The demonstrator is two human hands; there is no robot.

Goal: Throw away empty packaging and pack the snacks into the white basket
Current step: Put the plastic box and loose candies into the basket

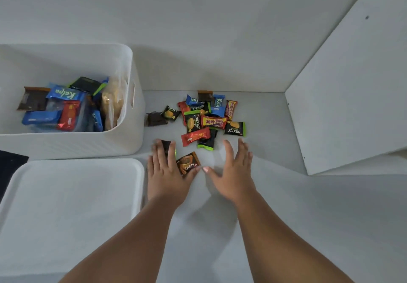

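Observation:
The white basket [134, 115] stands at the left and holds several snack packets, blue, red and dark. A pile of loose snack packets [204, 117] lies on the white surface to its right. My left hand [165, 172] lies flat, fingers spread, over a dark green-edged packet [166, 146], its thumb touching a brown Nextar packet [187, 163]. Beside it, my right hand [233, 170] hovers with fingers apart and nothing in it, just below a black-green packet [207, 141] and a red packet [195, 136].
A white lid [72, 205] lies at the lower left, in front of the basket. A white wall runs behind the pile and a white panel [352, 106] angles in at the right. A dark patch [11, 161] shows at the far left.

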